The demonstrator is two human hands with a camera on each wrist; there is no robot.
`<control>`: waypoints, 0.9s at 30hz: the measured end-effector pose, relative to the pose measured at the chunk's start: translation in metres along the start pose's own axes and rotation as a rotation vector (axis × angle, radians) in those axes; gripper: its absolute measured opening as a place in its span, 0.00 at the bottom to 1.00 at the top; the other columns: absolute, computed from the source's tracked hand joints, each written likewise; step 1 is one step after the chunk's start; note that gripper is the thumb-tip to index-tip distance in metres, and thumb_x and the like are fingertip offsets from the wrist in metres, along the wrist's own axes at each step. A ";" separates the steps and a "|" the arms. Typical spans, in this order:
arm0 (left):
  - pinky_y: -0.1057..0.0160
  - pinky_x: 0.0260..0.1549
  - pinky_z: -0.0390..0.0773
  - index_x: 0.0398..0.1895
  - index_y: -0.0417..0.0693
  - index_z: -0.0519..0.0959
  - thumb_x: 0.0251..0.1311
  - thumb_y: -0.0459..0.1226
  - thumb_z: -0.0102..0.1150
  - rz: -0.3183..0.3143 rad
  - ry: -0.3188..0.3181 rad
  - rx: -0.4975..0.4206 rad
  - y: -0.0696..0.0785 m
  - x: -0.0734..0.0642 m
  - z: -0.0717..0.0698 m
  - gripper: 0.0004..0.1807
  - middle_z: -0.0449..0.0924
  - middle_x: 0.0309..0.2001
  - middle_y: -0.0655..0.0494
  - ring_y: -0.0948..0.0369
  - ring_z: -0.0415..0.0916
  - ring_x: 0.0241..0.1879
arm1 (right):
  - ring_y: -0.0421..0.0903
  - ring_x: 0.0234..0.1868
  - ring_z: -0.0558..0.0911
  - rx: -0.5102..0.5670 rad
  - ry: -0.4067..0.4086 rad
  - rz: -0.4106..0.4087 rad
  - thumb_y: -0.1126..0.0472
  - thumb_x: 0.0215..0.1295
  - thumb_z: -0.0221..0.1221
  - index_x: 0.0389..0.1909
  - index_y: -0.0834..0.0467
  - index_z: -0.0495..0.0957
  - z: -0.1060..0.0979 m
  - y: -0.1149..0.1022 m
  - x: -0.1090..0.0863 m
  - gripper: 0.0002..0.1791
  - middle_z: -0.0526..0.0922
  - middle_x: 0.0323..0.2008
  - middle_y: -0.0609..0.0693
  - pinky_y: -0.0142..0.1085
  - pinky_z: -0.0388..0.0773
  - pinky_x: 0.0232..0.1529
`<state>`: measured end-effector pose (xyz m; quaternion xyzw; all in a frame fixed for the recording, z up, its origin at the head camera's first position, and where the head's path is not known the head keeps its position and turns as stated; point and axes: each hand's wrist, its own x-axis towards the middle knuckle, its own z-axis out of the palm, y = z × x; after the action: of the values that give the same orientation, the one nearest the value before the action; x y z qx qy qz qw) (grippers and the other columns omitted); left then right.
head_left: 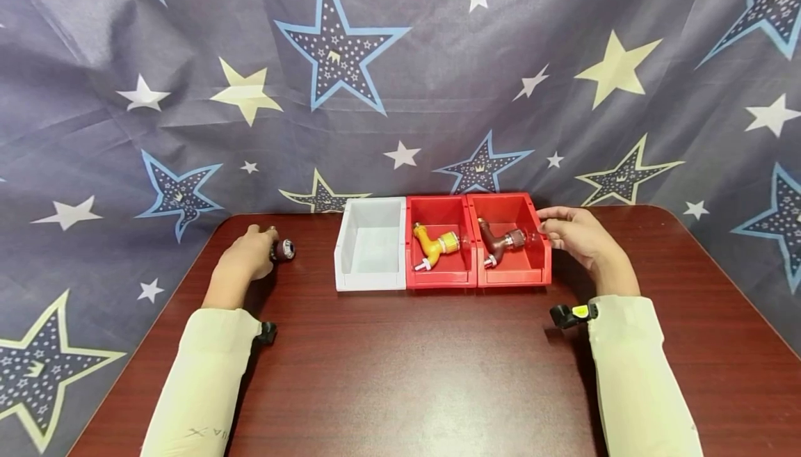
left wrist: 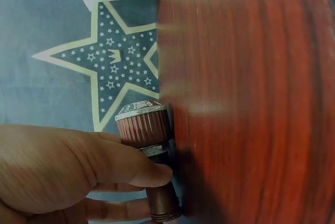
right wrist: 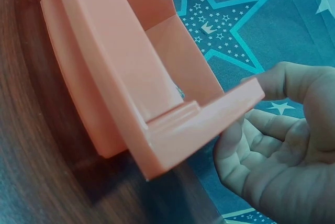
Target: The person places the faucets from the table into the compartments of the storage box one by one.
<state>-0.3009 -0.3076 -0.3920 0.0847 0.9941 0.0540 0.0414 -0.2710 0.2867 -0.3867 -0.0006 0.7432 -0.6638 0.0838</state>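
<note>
At the table's left, my left hand (head_left: 246,257) grips a dark brown tap (head_left: 285,250). Its ribbed brown knob with a silver rim (left wrist: 144,127) shows past the thumb in the left wrist view; the fingers hide part of the body. My right hand (head_left: 582,238) pinches the right side wall of a red bin (head_left: 514,277), as the right wrist view shows. Inside that bin lies another dark brown tap (head_left: 499,243). A yellow tap (head_left: 434,245) lies in the middle red bin (head_left: 441,279).
A white bin (head_left: 370,281) stands left of the two red ones, side by side in a row. They sit near the back of the brown wooden table (head_left: 413,373). A star-patterned cloth (head_left: 400,81) hangs behind the table.
</note>
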 end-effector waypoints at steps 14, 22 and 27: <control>0.32 0.39 0.77 0.48 0.40 0.74 0.51 0.30 0.70 0.064 0.042 0.016 -0.002 0.001 0.001 0.21 0.69 0.48 0.25 0.25 0.76 0.37 | 0.37 0.30 0.81 0.018 -0.013 0.005 0.72 0.71 0.51 0.68 0.77 0.61 0.000 0.001 0.000 0.26 0.84 0.34 0.46 0.30 0.82 0.36; 0.29 0.39 0.76 0.61 0.40 0.71 0.56 0.31 0.67 0.033 0.082 0.017 0.008 0.000 -0.002 0.28 0.64 0.56 0.24 0.23 0.74 0.44 | 0.39 0.32 0.83 0.009 -0.011 0.004 0.72 0.71 0.51 0.68 0.76 0.62 0.000 0.001 0.001 0.26 0.85 0.36 0.47 0.31 0.83 0.39; 0.29 0.38 0.75 0.63 0.43 0.71 0.58 0.33 0.66 0.021 0.143 0.014 0.012 0.001 -0.002 0.29 0.64 0.58 0.27 0.26 0.73 0.47 | 0.39 0.33 0.84 -0.003 -0.005 0.004 0.72 0.71 0.51 0.67 0.76 0.62 0.000 0.001 0.000 0.26 0.85 0.37 0.48 0.32 0.83 0.41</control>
<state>-0.3004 -0.2954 -0.3884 0.0913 0.9939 0.0536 -0.0309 -0.2705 0.2870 -0.3871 -0.0008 0.7439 -0.6626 0.0870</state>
